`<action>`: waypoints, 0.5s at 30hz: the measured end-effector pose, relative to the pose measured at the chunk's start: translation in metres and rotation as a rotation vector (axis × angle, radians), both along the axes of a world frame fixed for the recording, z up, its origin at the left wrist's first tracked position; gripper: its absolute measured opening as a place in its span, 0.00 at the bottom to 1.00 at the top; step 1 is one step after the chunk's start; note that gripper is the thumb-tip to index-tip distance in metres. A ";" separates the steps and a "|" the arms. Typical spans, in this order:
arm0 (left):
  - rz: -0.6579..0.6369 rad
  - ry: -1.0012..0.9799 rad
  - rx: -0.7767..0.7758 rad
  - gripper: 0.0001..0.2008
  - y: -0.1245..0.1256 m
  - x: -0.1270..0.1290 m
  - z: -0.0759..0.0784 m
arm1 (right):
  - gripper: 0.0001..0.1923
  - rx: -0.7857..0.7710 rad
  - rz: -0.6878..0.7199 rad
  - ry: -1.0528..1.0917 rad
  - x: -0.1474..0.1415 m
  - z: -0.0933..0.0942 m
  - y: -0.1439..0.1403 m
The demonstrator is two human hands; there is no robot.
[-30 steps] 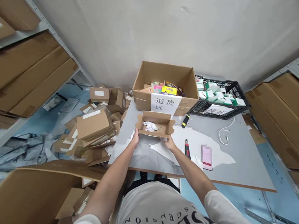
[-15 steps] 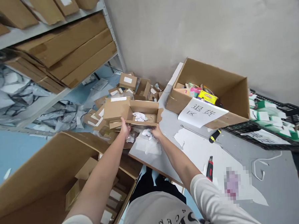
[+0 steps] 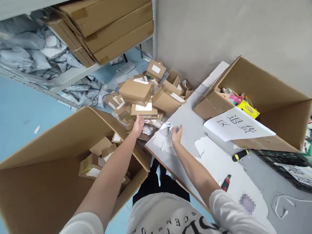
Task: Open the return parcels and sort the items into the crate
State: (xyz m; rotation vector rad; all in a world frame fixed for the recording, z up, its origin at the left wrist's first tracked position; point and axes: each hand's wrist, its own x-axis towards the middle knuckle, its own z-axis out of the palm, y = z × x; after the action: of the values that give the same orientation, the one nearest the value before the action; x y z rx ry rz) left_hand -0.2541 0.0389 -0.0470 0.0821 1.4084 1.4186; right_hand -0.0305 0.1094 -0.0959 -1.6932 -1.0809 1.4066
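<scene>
My left hand [image 3: 138, 126] is open, its fingers extended beside a labelled cardboard box [image 3: 148, 114] at the near side of a heap of boxes. Over the table's corner my right hand [image 3: 177, 135] is empty, with thumb and fingers apart. Crumpled white-and-blue paper or wrapping [image 3: 167, 126] lies just left of it. An opened carton [image 3: 167, 97] rests tilted on the heap, beyond both hands. Next to it sits a closed flat carton [image 3: 136, 90] with a white label.
A large box [image 3: 45, 192] with small cartons stands at left. On the grey table [image 3: 195, 118] are a box with a handwritten sheet [image 3: 240, 123], a red utility knife [image 3: 226, 183], a yellow-black tool [image 3: 240, 155], a white cable [image 3: 281, 208] and a black crate [image 3: 281, 162]. Shelving [image 3: 75, 74] is behind.
Both hands have let go of the open carton, which now lies tilted on the heap. My hands have moved apart, and the camera view has turned left.
</scene>
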 end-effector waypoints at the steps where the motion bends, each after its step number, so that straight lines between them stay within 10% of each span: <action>1: 0.004 0.004 -0.022 0.35 -0.014 0.006 -0.002 | 0.42 -0.057 -0.011 0.039 0.003 -0.002 -0.010; 7: 0.101 0.106 0.026 0.32 -0.127 0.051 -0.015 | 0.28 -0.151 0.228 0.354 -0.029 0.004 -0.012; 15: 0.426 0.330 -0.110 0.29 -0.278 0.081 -0.024 | 0.23 -0.136 0.175 0.119 -0.003 0.008 -0.071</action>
State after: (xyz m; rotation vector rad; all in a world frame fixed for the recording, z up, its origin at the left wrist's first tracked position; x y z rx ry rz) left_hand -0.1736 -0.2392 -0.0711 -0.0626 1.8529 1.7262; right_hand -0.0336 0.0385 -0.0880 -1.6166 -1.1097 1.7038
